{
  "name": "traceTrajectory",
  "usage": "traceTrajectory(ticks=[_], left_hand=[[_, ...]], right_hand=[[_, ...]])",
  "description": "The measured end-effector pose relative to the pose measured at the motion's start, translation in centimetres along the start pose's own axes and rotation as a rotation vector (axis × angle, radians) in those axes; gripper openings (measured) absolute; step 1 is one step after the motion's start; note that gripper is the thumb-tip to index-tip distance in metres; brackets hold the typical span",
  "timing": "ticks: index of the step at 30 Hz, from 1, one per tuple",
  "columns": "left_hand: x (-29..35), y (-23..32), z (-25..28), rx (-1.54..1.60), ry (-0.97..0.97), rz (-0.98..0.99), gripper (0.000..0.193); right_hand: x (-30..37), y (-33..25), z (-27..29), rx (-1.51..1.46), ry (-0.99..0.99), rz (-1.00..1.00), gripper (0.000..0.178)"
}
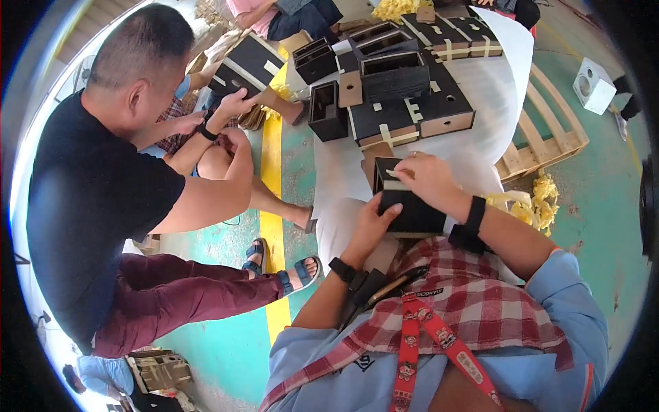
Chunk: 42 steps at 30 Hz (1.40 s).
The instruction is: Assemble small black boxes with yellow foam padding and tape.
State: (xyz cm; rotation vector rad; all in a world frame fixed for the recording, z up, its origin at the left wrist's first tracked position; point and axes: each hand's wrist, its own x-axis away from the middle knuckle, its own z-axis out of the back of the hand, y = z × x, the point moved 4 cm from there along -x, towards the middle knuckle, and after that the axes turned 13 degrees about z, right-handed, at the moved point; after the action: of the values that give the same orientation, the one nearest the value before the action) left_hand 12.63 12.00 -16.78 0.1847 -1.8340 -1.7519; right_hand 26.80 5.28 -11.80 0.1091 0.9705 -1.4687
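Note:
A small black box (417, 213) rests at my lap, with cream masking tape (394, 185) along its upper edge. My left hand (371, 228) grips the near left side of the box, thumb laid on its black face. Over the top edge, my right hand (434, 180) has its fingers pinched together at a short end of tape; the fingertips partly hide it. Just beyond the box, more black boxes (439, 113) with tape pieces lie on a white sheet.
Open-topped black boxes (395, 74) are stacked ahead. To my left, a person in a black shirt (103, 172) reaches toward a taped black box (250, 63). Yellow crumpled tape (544, 199) hangs at right, near a wooden pallet (549, 141). A white box with a round hole (594, 86) stands farther right.

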Motion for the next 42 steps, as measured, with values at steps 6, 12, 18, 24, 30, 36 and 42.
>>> traceTrajectory(ticks=[6,12,18,24,30,36,42], left_hand=[[0.8,-2.8,0.2,-0.043,-0.051,0.0,0.041],[0.9,-2.0,0.8,-0.039,-0.043,0.133,0.035],[0.5,-2.0,0.4,-0.018,-0.064,0.11,0.035],[0.9,-1.8,0.9,-0.012,-0.08,0.104,0.036],[-0.6,-1.4,0.3,-0.009,-0.106,0.043,0.035],[-0.1,-1.8,0.6,-0.042,-0.117,0.022,0.034],[0.6,-1.8,0.2,-0.048,-0.146,0.004,0.035]], right_hand=[[0.8,-2.0,-3.3,0.212,-0.325,0.262,0.017],[0.2,-4.0,-2.3,0.128,-0.422,0.314,0.017],[1.0,-4.3,-1.7,0.1,-0.419,0.291,0.02],[0.9,-4.6,-0.9,0.0,-0.4,0.271,0.02],[-0.4,-3.6,1.5,0.112,-0.198,0.224,0.018],[-0.2,-4.9,-2.2,0.125,-0.346,0.286,0.024],[1.1,-6.1,-0.8,0.056,-0.348,0.305,0.025]])
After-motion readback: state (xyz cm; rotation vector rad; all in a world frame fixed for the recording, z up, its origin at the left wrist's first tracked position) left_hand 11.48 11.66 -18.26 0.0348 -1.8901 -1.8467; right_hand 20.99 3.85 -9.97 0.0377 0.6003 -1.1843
